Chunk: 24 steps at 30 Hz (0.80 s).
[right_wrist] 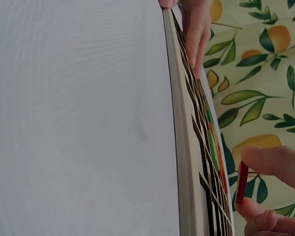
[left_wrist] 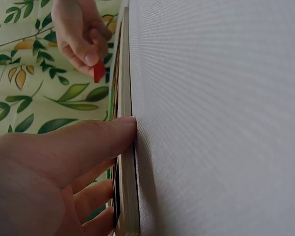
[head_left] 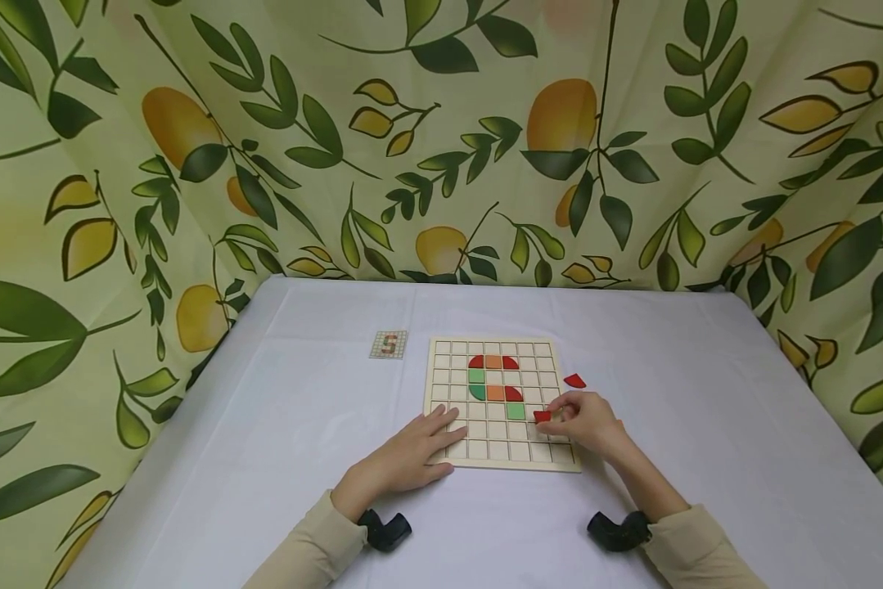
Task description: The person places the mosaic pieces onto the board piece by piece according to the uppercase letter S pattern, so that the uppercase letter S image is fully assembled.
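Observation:
A square wooden grid board lies on the table, with red, orange and green tiles set in an S-like curve. Thumb and fingertips of my right hand pinch a small red tile over the board's right part, beside a light green tile. In the right wrist view that red tile is seen edge-on, above the board. My left hand rests with spread fingers on the board's lower left part. Its thumb touches the front edge in the left wrist view.
A loose red quarter-round tile lies right of the board. Left of the board's top is a small card printed with an S pattern on a grid. A bit of orange peeks out by the right wrist. Leaf-printed cloth hangs behind the white table.

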Each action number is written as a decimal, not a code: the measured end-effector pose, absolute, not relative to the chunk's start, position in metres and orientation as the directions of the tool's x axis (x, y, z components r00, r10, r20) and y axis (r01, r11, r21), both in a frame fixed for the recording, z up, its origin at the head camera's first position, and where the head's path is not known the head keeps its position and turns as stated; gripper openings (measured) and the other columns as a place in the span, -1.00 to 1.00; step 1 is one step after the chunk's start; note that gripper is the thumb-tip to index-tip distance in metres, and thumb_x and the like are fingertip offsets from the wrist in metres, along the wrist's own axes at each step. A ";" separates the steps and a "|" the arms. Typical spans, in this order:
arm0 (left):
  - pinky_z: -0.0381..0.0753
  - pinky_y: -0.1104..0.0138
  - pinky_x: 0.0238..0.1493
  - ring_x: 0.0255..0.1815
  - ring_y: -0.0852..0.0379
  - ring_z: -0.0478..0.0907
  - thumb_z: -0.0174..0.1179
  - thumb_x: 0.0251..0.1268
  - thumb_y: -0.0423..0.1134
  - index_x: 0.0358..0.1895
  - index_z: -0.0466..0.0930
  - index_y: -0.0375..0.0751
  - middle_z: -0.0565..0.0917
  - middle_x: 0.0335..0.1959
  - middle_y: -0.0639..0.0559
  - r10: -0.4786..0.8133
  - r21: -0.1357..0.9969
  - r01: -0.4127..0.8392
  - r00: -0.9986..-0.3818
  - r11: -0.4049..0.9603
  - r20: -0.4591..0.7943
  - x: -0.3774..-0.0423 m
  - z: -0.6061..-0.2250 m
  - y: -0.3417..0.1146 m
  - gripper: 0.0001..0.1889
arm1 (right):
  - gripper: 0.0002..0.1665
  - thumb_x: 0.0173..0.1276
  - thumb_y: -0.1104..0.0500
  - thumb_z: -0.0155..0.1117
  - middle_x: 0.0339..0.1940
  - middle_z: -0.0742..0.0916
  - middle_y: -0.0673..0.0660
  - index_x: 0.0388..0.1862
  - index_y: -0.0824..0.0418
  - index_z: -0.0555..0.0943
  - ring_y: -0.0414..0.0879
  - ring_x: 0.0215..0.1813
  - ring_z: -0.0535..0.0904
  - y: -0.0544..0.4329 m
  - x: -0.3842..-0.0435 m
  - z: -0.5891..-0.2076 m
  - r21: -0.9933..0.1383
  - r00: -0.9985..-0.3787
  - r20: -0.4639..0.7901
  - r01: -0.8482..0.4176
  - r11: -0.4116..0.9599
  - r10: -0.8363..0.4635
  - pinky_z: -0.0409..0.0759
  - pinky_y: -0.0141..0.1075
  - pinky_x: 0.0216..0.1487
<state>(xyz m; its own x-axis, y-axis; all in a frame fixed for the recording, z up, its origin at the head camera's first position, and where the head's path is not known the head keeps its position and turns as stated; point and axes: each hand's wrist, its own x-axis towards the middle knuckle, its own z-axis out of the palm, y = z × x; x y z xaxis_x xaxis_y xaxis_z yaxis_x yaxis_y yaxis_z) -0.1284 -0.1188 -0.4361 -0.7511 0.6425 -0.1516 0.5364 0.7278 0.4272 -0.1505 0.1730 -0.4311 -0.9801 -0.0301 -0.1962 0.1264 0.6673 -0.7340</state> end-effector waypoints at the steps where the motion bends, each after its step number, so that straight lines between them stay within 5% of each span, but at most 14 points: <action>1: 0.11 -0.03 0.58 0.62 -0.08 0.00 0.13 0.37 -0.09 0.43 0.30 -0.03 0.16 0.56 -0.07 0.642 0.428 0.536 -0.751 0.728 -0.152 -0.128 -0.436 -0.119 -0.43 | -0.60 0.01 0.13 0.54 -0.65 0.38 -0.03 -0.25 0.35 0.65 -0.18 -0.51 0.29 0.172 -0.150 -0.432 -0.730 -0.980 -0.195 0.125 0.672 -0.029 0.20 -0.44 -0.56; 24: 0.11 -0.02 0.58 0.62 -0.07 0.00 0.12 0.38 -0.08 0.43 0.29 -0.02 0.16 0.56 -0.05 0.641 0.417 0.538 -0.752 0.733 -0.155 -0.129 -0.438 -0.119 -0.43 | -0.63 -0.06 0.13 0.59 -0.67 0.39 0.00 -0.36 0.30 0.63 -0.15 -0.51 0.30 0.151 -0.144 -0.434 -0.735 -0.980 -0.193 0.116 0.668 -0.042 0.16 -0.44 -0.58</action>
